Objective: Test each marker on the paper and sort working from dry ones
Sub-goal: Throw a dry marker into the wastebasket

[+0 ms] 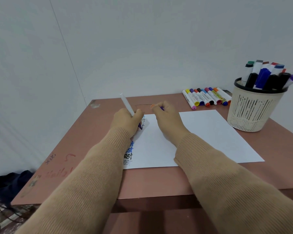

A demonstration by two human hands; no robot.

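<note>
gripping white purple-tipped marker (126, 103) in left hand (126, 121)

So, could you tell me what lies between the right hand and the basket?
Head view: only bare white paper, then a sliver of table.

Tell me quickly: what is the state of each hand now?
Left hand: grips a marker, tip at the paper.
Right hand: fingers curled round a small purple thing, probably the cap.

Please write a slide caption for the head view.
Left hand tests a white marker on the paper; right hand holds a small purple thing, likely its cap.
</note>
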